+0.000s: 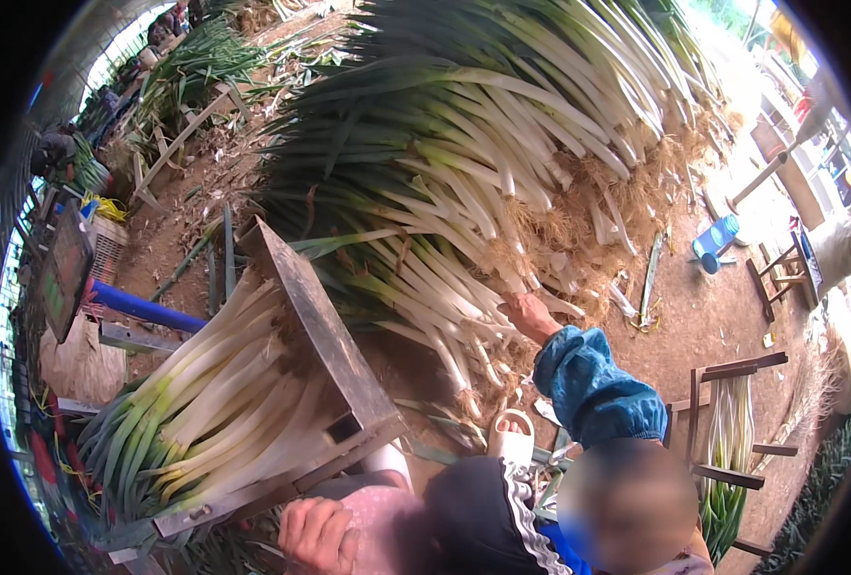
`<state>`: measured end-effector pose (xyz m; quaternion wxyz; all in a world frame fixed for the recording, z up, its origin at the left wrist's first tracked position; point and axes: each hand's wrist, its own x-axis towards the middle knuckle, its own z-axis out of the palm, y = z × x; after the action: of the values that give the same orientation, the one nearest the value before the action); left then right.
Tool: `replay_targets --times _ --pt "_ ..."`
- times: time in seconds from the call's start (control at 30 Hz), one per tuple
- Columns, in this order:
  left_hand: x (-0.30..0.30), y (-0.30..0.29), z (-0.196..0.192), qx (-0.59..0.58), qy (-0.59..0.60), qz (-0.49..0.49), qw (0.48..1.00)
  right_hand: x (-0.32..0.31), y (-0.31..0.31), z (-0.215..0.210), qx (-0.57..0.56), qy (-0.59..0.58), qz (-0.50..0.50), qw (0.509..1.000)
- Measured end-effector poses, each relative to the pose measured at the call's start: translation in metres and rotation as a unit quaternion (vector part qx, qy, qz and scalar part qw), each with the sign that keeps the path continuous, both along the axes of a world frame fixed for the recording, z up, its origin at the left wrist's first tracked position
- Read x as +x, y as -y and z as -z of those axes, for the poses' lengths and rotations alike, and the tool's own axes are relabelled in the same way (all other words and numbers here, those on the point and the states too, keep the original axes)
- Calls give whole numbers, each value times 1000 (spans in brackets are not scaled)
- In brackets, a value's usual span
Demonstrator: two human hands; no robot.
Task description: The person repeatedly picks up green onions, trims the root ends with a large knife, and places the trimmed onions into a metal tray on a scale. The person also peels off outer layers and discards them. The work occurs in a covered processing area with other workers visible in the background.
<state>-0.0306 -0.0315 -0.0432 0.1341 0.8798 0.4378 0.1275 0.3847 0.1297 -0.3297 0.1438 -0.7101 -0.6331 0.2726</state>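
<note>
1. Leek heap [473, 158], one, stalks beyond counting; ahead of both hands, touching the right.
2. Hands, two, well apart: right hand [531, 316] among root ends, grip cannot be told; left hand [318, 537] curled by pink cloth [382, 513], hold unclear.
3. Metal-edged rack [322, 321], one, leek-laden.
4. Blue jug [716, 240], one.

I'm looking into what seems a farm shed: leeks [464, 144] heaped beyond the blue-sleeved hand [531, 315], dirt floor [699, 321] to its right.
</note>
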Motion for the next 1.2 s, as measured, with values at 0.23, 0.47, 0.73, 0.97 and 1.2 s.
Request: replay_targets --times 0.23,0.47,0.73,0.97,1.2 --pt "-8 17 11 54 11 -11 998 -13 19 -50 76 67 -27 994" --pt "-19 32 11 58 4 -39 998 -8 88 -80 41 40 -4 998" --pt "16 27 -22 15 40 2 999 25 202 -214 26 160 -63 985" --pt "169 22 -38 46 118 189 974 -5 281 -345 38 255 -160 953" --pt "279 43 11 71 27 258 963 1 337 -381 76 261 -117 955"
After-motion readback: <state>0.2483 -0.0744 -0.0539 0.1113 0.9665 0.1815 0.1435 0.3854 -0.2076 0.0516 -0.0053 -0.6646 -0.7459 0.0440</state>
